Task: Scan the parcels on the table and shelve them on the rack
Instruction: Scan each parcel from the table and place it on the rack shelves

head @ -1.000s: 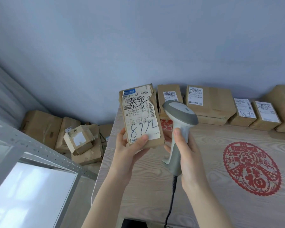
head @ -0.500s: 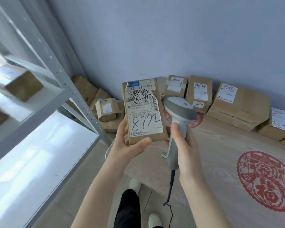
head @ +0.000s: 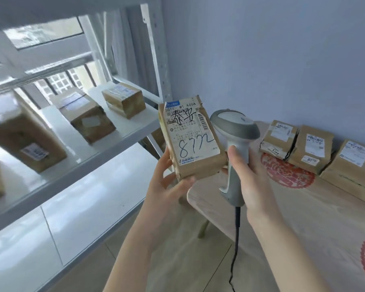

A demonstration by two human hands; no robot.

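– Since the rack (head: 139, 123) sits on the left, start there. What's on it?
– Several brown boxes (head: 124, 100) on the middle shelf, spaced apart, blurred. Bare shelf shows at the end nearest the parcel.
– Left hand?
– Left hand (head: 167, 182) grips the parcel (head: 190, 140) at its lower end, thumb across the bottom edge. Fingers mostly hidden behind. Parcel is upright in the air, between rack and table, label facing the camera, number handwritten in marker.
– Handling?
– My read: light, since one hand carries it by the end. Paper-wrapped, creased, label torn at the top right. Likely a bit soft, not a rigid carton. Take it by the long sides or from underneath, not by the loose label corner. Paper shouldn't be slippery.
– Scanner?
– Scanner (head: 235, 131) is just right of the parcel, head level with the label's upper half. Right hand (head: 247, 175) is wrapped round the handle, thumb up the grip. Cable (head: 237, 228) hangs down. Trigger finger hidden.
– Table?
– Table (head: 282, 218) at right. Three more parcels (head: 312, 148) in a row by the wall, labels up, not yet shelved.
– Next?
– Probably shelve this one into the bare spot, flat side down.
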